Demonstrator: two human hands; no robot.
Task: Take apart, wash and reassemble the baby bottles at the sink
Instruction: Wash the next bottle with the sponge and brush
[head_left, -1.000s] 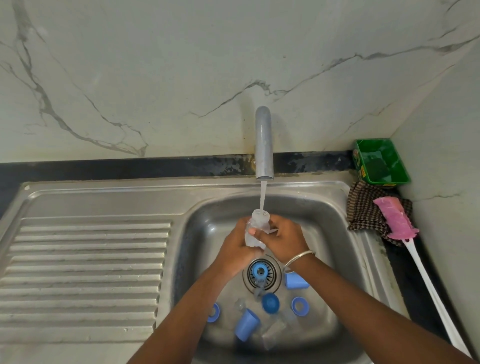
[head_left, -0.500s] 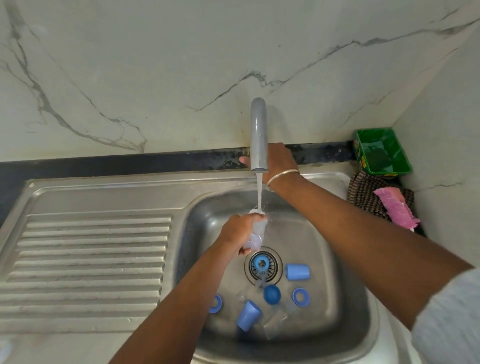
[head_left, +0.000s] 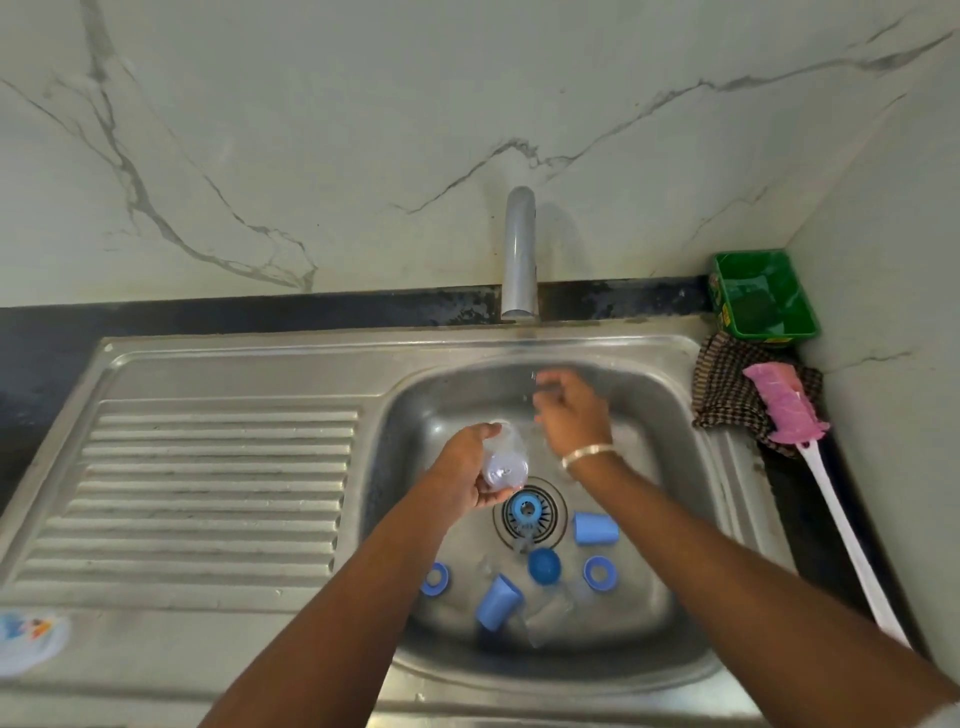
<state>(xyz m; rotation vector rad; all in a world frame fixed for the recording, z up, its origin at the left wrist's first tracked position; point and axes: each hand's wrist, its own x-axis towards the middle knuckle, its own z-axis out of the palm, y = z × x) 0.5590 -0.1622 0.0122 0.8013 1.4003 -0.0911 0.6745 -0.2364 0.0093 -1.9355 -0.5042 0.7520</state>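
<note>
Head view, sink station, mid-task. I judge disassembly complete and washing under way; reassembly has not begun, since every part I see lies loose.

My left hand (head_left: 470, 467) grips a clear bottle body (head_left: 503, 460), fingers curled round it, tilted with its base toward the camera, just above the drain (head_left: 530, 512). My right hand (head_left: 569, 415) hangs beside it under the tap (head_left: 519, 254); its fingers are blurred, appear loosely apart, and hold nothing that I can see. No stream shows at the spout.

Sink basin (head_left: 670, 415) contents: a blue ring (head_left: 524, 508) on the drain grate, two blue caps (head_left: 596, 529) (head_left: 497, 603) on their sides, two further blue rings (head_left: 434, 579) (head_left: 599, 572), a blue dome-shaped piece (head_left: 544, 566), and faint clear parts among them, too indistinct to name.

Green tray (head_left: 795, 296), back right: something dark inside, not identifiable. Beside it a checked cloth (head_left: 727, 395) carries a pink bottle brush (head_left: 784, 400), untouched.
</note>
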